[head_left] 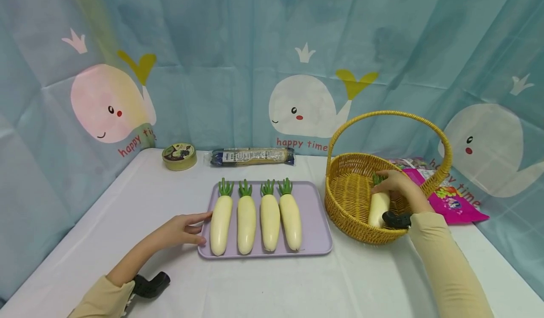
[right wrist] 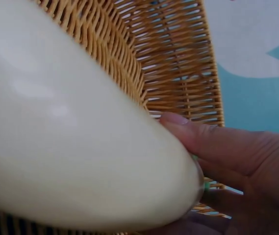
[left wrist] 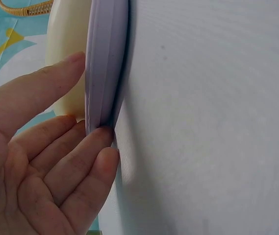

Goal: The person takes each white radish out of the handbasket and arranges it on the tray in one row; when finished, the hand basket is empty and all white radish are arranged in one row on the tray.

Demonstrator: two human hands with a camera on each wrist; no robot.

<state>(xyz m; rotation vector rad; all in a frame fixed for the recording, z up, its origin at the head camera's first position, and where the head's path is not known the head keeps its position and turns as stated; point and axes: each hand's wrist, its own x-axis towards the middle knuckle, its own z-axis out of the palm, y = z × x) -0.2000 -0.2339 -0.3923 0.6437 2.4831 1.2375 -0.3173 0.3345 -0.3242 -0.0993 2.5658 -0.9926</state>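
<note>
My right hand (head_left: 397,185) reaches inside the yellow wicker basket (head_left: 359,228) and grips a white radish (head_left: 379,207) near its green-leaved top. In the right wrist view, the thumb presses on the end of that radish (right wrist: 80,132), whose pale body fills much of the picture. On a lilac tray (head_left: 315,214) lie several more white radishes (head_left: 221,226) in a row, green tops pointing away. My left hand (head_left: 180,231) is at the tray's left edge. In the left wrist view, its fairly straight fingers (left wrist: 83,161) touch the tray's rim (left wrist: 105,63).
Behind the tray lies a long clear-wrapped package (head_left: 252,156), with a round tin (head_left: 179,156) to its left. A bright pink packet (head_left: 456,207) sits right of the basket, whose tall handle (head_left: 388,113) arches above it. A blue whale-print curtain (head_left: 212,72) hangs behind the white-covered table (head_left: 272,285).
</note>
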